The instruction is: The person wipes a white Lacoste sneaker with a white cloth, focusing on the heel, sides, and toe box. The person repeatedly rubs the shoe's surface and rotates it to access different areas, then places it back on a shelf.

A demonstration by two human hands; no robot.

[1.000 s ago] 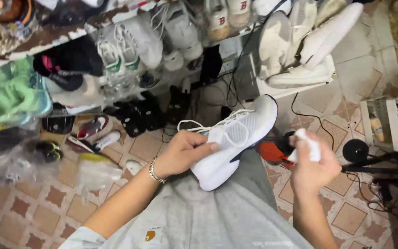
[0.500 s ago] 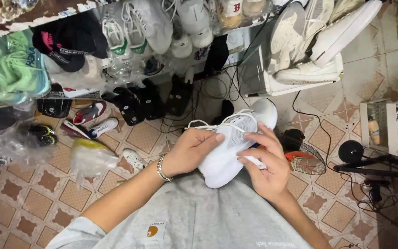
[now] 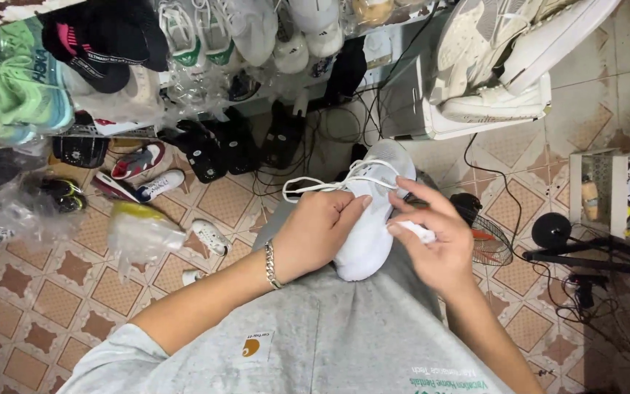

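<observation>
The person sits over a floor (image 3: 52, 306) of brown-and-cream patterned tiles, the lap in a grey garment nearest the camera. Resting on that lap is a white mesh sneaker (image 3: 367, 219), toe toward the person, its loose white lace (image 3: 322, 184) looping off to the left. The left hand (image 3: 315, 232), a chain bracelet at its wrist, is curled closed around the sneaker's left side. The right hand (image 3: 435, 244) is partly closed on a small white wipe (image 3: 418, 231), fingers pressed to the sneaker's right side.

A second ago that right hand was lifted clear to the right with the wipe; it has come in onto the sneaker, which has turned more upright on the lap.

Beyond the knees lie a crumpled plastic bag (image 3: 140, 235), stray shoes, black cables and a small fan (image 3: 486, 244). Farthest off, a shelf (image 3: 111, 128) crowded with wrapped sneakers, and a white box (image 3: 475, 120) holding more white shoes.
</observation>
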